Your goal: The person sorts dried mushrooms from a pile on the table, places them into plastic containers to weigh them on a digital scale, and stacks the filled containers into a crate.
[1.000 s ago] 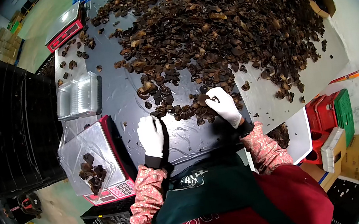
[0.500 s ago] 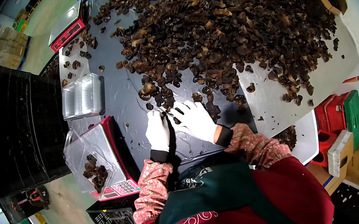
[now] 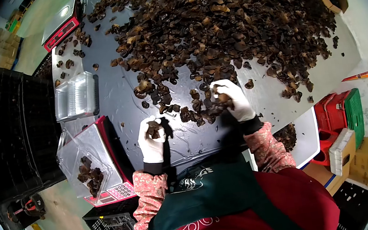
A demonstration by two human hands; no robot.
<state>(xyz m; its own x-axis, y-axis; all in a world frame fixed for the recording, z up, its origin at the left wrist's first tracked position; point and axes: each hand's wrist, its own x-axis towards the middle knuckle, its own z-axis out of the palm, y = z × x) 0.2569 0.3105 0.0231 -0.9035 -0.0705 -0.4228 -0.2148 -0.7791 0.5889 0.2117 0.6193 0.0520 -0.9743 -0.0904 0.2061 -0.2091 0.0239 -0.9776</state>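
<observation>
Counter (image 3: 113,96) bore a heap of dark, fungus-like pieces (image 3: 227,19), strays along its near edge, apparently for easy picking. Left hand (image 3: 151,143) was curled round a small clump (image 3: 153,129), seemingly to keep it together; right hand (image 3: 236,102) gripped a blurred bunch (image 3: 223,102) near the strays. Scale (image 3: 119,193) and clear trays (image 3: 77,97) sat on the left, likely for reach.

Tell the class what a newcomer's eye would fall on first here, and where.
Probably the heap of dark, curled pieces covering much of the table's far side. Nearer, the white-gloved left hand holds a piece, while the right hand is among loose ones. A red scale bearing more pieces stands at lower left.
</observation>
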